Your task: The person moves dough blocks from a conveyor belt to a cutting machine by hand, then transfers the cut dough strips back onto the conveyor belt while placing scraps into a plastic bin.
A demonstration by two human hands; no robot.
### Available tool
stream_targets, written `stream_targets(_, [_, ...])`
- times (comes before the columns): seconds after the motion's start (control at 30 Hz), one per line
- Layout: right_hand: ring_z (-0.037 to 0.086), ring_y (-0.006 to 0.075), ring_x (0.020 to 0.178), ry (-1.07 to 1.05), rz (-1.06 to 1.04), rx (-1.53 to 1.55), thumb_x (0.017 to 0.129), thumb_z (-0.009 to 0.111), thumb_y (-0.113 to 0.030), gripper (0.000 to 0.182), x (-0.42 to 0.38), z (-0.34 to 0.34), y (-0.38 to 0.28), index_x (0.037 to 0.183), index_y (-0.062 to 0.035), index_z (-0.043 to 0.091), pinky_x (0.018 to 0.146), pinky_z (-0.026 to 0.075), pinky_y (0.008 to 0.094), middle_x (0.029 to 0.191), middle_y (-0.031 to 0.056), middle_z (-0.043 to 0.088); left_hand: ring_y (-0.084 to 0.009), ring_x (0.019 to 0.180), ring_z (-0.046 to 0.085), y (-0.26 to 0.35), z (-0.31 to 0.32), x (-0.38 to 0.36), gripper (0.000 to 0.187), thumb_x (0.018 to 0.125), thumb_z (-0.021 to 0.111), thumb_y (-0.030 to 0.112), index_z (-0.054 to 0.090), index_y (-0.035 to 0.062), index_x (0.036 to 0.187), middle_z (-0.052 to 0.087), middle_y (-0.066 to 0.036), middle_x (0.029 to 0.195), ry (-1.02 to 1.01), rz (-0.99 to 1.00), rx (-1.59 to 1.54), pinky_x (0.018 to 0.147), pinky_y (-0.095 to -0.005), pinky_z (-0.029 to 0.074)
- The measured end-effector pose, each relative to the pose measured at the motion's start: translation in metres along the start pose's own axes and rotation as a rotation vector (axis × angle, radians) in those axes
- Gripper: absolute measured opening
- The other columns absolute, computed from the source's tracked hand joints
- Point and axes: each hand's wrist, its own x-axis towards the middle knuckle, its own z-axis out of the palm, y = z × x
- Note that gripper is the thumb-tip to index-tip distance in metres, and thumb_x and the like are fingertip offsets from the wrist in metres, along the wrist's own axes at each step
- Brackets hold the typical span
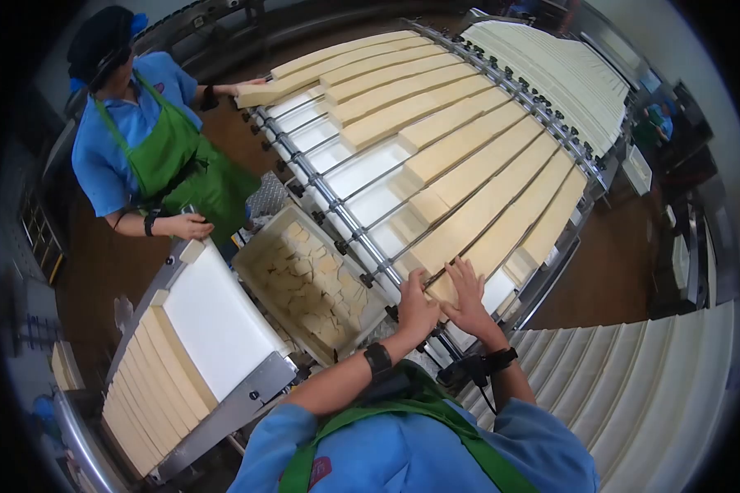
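Long pale yellow bars lie in lanes between thin metal rods on a white slanted conveyor. My left hand is at the near end of one bar, its fingers curled around the end piece. Beside it, my right hand rests with fingers stretched out over the same bar's end, touching its top. Both hands are just above the metal cross rail with black knobs. What the left fingertips grip is partly hidden.
A bin of broken pale pieces stands left of the conveyor. A co-worker in a green apron touches a bar at the far left. A lower conveyor carries several bars. Ridged white belting lies at right.
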Motion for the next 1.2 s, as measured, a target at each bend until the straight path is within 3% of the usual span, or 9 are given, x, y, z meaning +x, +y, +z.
stream_targets(0.17, [0.017,0.0457,0.157,0.058,-0.129,-0.203,0.084,0.073,-0.021,0.087,-0.004,0.016,0.0,0.162,-0.0137,0.034,0.122,0.006,0.0701,0.167,0.0205,0.026,-0.0297,0.108,0.059,-0.002,-0.053,-0.015,0.061,0.079,0.068,0.0,0.053,0.0098,0.137,0.057,-0.013,0.109,-0.083,0.072,-0.079,0.091,-0.0386,0.052])
stream_targets(0.3, [0.018,0.0462,0.156,0.047,-0.092,-0.505,0.085,0.071,-0.016,0.082,-0.001,0.024,0.001,0.16,-0.0126,0.036,0.121,0.01,0.073,0.167,0.0216,0.026,-0.0342,0.114,0.059,-0.03,-0.138,-0.019,0.058,0.082,0.066,0.001,0.054,0.0084,0.138,0.057,-0.016,0.116,0.178,0.123,-0.069,0.101,-0.0409,0.048])
stream_targets(0.47, [0.018,0.0465,0.156,0.045,-0.149,-0.491,0.089,0.069,-0.017,0.077,0.027,0.011,-0.083,0.159,-0.0101,0.037,0.121,0.01,0.0718,0.166,0.0246,0.026,-0.0385,0.127,0.056,-0.096,-0.235,-0.058,0.055,0.092,0.068,0.009,0.05,0.0072,0.144,0.05,-0.022,0.144,0.254,0.127,0.151,0.106,-0.0435,0.047])
stream_targets(0.57, [0.025,0.0457,0.153,0.085,-0.347,-0.34,0.093,0.065,-0.013,0.074,0.062,0.052,-0.153,0.16,-0.007,0.035,0.124,0.014,0.0635,0.164,0.0253,0.03,-0.0373,0.125,0.057,-0.162,-0.29,-0.11,0.049,0.094,0.066,0.008,0.053,0.0051,0.141,0.051,-0.021,0.143,0.402,0.052,0.167,0.104,-0.0433,0.048])
stream_targets(0.67, [0.035,0.0441,0.147,-0.061,-0.675,-0.08,0.095,0.066,-0.013,0.068,0.106,0.123,-0.242,0.157,-0.0051,0.04,0.124,0.023,0.0547,0.158,0.0252,0.039,-0.0419,0.122,0.055,-0.191,-0.324,-0.178,0.044,0.091,0.069,0.01,0.059,0.0027,0.133,0.049,-0.023,0.138,0.907,0.015,0.312,0.103,-0.0488,0.046])
stream_targets(0.73, [0.042,0.0431,0.141,-0.293,-0.791,0.107,0.095,0.067,-0.012,0.064,0.123,0.175,-0.312,0.153,-0.0031,0.043,0.121,0.031,0.0491,0.15,0.0252,0.048,-0.0424,0.119,0.05,-0.195,-0.339,-0.219,0.055,0.087,0.075,0.014,0.055,0.0006,0.137,0.048,-0.025,0.131,1.307,-0.341,0.504,0.103,-0.0513,0.042])
stream_targets(0.77, [0.045,0.0428,0.138,-0.312,-0.872,0.189,0.094,0.069,-0.013,0.064,0.13,0.205,-0.34,0.152,-0.0011,0.043,0.119,0.034,0.0492,0.147,0.0255,0.05,-0.0424,0.119,0.05,-0.203,-0.345,-0.234,0.055,0.087,0.075,0.014,0.055,0.0006,0.137,0.048,-0.025,0.131,1.346,-0.365,0.502,0.103,-0.0513,0.042])
stream_targets(0.87, [0.045,0.0438,0.136,-0.439,-0.993,0.239,0.093,0.071,-0.017,0.067,0.15,0.3,-0.421,0.15,0.0034,0.043,0.116,0.036,0.0498,0.144,0.0282,0.049,-0.0452,0.119,0.048,-0.228,-0.358,-0.262,0.078,0.081,0.083,0.019,0.045,-0.0039,0.145,0.04,-0.029,0.131,1.334,-0.527,0.404,0.104,-0.0522,0.041])
stream_targets(1.2, [0.05,0.0338,0.122,-0.304,-1.076,-0.141,0.089,0.073,-0.032,0.055,0.19,0.467,-0.555,0.133,-0.0012,0.061,0.104,0.038,0.0523,0.126,0.0156,0.055,-0.0486,0.112,0.056,-0.222,-0.388,-0.247,0.085,0.079,0.085,0.017,0.039,-0.0038,0.147,0.038,-0.028,0.131,1.23,-0.539,0.185,0.097,-0.0491,0.051])
